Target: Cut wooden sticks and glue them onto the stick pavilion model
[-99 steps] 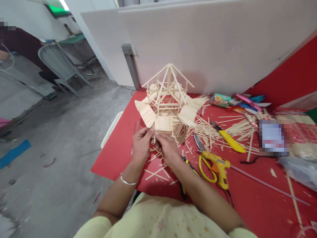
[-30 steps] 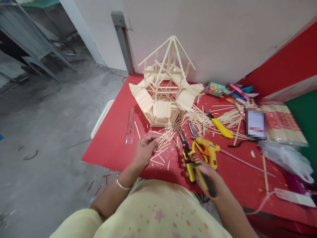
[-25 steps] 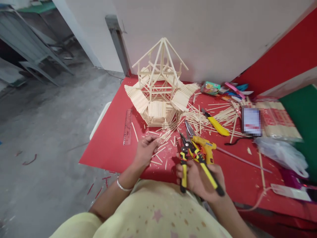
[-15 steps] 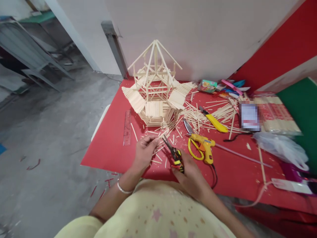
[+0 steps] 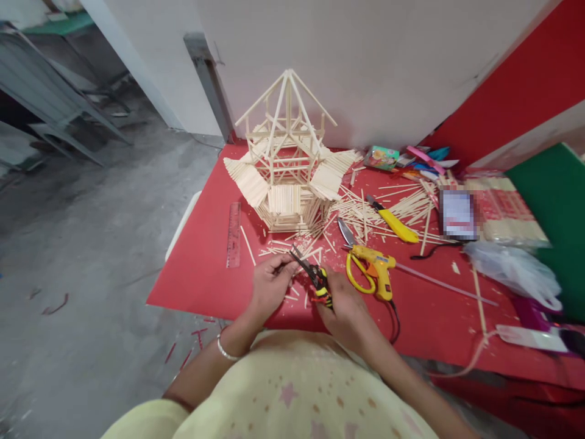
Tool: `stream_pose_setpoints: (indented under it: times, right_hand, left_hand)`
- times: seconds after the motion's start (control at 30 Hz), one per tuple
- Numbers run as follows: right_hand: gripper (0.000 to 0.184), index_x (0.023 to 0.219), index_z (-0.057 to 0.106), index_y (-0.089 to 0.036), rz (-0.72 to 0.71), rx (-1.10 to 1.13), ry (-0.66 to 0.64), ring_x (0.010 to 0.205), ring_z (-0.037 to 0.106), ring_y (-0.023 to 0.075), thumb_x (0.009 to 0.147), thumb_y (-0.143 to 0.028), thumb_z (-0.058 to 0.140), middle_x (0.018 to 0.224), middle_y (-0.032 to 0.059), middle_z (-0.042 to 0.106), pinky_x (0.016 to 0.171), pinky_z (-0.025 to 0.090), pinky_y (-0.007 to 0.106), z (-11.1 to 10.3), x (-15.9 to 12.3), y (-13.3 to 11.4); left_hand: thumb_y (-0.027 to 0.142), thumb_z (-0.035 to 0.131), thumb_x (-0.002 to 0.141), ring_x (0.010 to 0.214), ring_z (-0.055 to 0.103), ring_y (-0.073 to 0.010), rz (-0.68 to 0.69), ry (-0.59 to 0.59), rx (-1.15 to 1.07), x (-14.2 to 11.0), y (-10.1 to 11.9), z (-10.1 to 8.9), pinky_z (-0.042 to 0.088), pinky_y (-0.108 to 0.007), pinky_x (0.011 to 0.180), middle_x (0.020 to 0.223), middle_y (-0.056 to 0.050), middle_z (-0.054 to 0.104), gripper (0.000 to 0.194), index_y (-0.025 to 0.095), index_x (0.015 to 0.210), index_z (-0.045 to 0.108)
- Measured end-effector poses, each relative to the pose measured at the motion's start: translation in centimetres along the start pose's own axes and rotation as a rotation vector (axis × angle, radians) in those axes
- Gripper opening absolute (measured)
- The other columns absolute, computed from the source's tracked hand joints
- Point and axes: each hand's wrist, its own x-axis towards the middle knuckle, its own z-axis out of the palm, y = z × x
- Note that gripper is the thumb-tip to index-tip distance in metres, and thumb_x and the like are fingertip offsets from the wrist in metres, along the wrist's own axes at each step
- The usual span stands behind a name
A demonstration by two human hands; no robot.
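Observation:
My right hand [image 5: 340, 299] is wrapped around the black, yellow and red handles of long-nose pliers [image 5: 311, 271]. Their dark jaws point up and left, close to the fingertips of my left hand [image 5: 273, 283]. That hand is closed in a pinch on a thin wooden stick, mostly hidden by the fingers and jaws. Just beyond both hands stands a model pavilion [image 5: 286, 201] built of wooden sticks, with an open peaked roof frame and slatted lower eaves. Short cut stick pieces [image 5: 291, 297] lie scattered around the hands.
On the red tabletop [image 5: 196, 274] a clear ruler [image 5: 234, 235] lies left. To the right are scissors [image 5: 361, 277], a yellow glue gun [image 5: 377, 265], a yellow cutter knife [image 5: 397, 225], loose sticks [image 5: 402, 204], a phone-like device [image 5: 458, 213] and a plastic bag [image 5: 512, 271]. A wall [image 5: 365, 73] rises behind.
The pliers have swung left, so their jaws now reach across my left fingertips. The stick that stuck out from those fingers is now mostly hidden. The view has shifted slightly.

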Motion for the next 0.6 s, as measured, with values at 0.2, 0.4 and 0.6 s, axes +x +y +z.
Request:
stream_pose_setpoints:
  times: [0.2,0.4,0.6]
  right_hand:
    - [0.064,0.142,0.043,-0.018,0.049,0.102,-0.071,0.116,0.059,0.0295,0.079,-0.018,0.053,0.125,0.0143,0.062,0.098,0.047,0.044,0.0,0.5,-0.5]
    - [0.060,0.132,0.050,-0.019,0.058,0.135,-0.035,0.108,0.062,0.0283,0.073,-0.013,0.055,0.118,0.0113,0.066,0.092,0.048,0.040,0.6,0.4,-0.1]
    - [0.066,0.136,0.046,-0.019,-0.050,0.164,-0.054,0.110,0.058,0.0271,0.072,-0.011,0.053,0.117,0.0120,0.062,0.095,0.047,0.041,-0.1,0.2,0.0]
  left_hand:
    - [0.028,0.067,0.085,0.052,0.053,-0.0108,0.130,-0.030,0.156,0.0,0.6,-0.6,0.042,-0.022,0.052,0.063,0.000,0.063,0.015,0.016,0.079,0.073]
    - [0.023,0.060,0.091,0.069,0.061,-0.0147,0.453,-0.165,0.435,-0.2,1.5,-1.5,0.045,-0.025,0.068,0.075,-0.006,0.071,0.017,0.017,0.088,0.075]
    - [0.031,0.058,0.091,0.054,0.048,-0.0105,0.143,-0.314,0.246,0.2,1.6,-2.0,0.037,-0.022,0.054,0.058,-0.001,0.056,0.027,0.015,0.073,0.070]
